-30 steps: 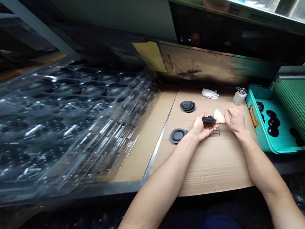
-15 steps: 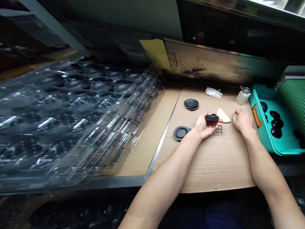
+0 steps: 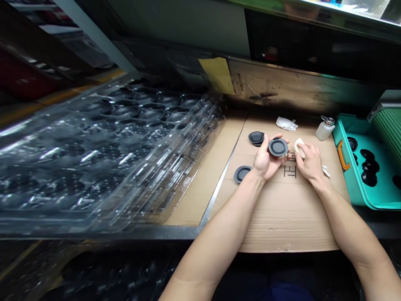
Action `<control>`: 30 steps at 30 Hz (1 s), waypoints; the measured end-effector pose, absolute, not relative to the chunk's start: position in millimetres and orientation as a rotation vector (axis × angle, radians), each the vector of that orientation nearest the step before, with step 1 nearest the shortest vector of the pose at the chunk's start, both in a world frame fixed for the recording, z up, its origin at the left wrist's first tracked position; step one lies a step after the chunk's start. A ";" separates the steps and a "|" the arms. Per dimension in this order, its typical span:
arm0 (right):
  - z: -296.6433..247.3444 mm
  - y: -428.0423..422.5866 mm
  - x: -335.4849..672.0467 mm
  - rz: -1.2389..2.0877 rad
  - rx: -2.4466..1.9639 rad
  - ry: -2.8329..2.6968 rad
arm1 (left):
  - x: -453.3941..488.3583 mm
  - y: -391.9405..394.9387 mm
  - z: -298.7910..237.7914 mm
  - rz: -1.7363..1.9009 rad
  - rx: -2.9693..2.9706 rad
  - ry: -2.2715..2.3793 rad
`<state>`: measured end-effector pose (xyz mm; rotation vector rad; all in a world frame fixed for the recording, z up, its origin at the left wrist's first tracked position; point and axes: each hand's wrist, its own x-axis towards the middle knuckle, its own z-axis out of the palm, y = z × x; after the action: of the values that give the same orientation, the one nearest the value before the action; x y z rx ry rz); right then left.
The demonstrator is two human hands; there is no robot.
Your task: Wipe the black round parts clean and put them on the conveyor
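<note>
My left hand is shut on a round black rubber diaphragm, its flat face turned up toward me. My right hand grips a cream-coloured sponge pad, which sits right next to the diaphragm's edge. On the cardboard sheet, a small stack of similar black discs lies above my left hand. Another disc lies just left of my left wrist, partly hidden by it.
A crumpled white cloth and a white pump bottle stand at the back of the cardboard. A teal tray holding several black discs sits to the right. Stacked clear plastic blister trays fill the left.
My right hand has moved in and now holds the sponge pad. The diaphragm in my left hand has turned from edge-on to face-up. The whole view has shifted slightly.
</note>
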<state>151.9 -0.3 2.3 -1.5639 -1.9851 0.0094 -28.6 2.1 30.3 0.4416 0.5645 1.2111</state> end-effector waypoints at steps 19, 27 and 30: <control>28.9 -25.9 134.0 -0.111 -1.249 -2.560 | -22.9 15.0 8.4 1.167 0.349 0.592; 20.0 -16.7 144.6 -0.134 -1.600 -2.374 | -18.5 19.3 -1.6 1.327 0.474 0.757; 11.1 -12.6 146.2 -0.047 -1.677 -2.312 | -13.5 13.3 -4.1 1.482 0.802 0.906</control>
<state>146.2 -12.6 11.1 -1.6766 -2.3115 -0.0466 -13.5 13.3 -4.1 0.8021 0.9064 1.4819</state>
